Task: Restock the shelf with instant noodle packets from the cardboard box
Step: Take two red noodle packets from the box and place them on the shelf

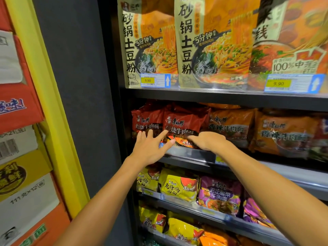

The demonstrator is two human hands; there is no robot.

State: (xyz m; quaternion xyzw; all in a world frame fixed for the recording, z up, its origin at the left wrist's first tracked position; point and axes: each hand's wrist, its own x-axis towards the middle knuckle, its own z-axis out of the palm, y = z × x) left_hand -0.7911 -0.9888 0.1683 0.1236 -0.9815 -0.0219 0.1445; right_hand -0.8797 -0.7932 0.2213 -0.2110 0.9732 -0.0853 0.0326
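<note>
- Left hand: fingers spread straight, touching the red noodle packet.
- Right hand: fingers laid flat on the packet's lower edge.
- Packet is stood face-out, long axis along the shelf.

Both hands are seen at frame centre against the middle shelf. The left hand is spread, straight fingers laid on the dark red noodle packets. The right hand is laid palm-down on the front red packet's lower edge. Orange packets are seen at right, yellow packets below, stacked cartons at far left.
</note>
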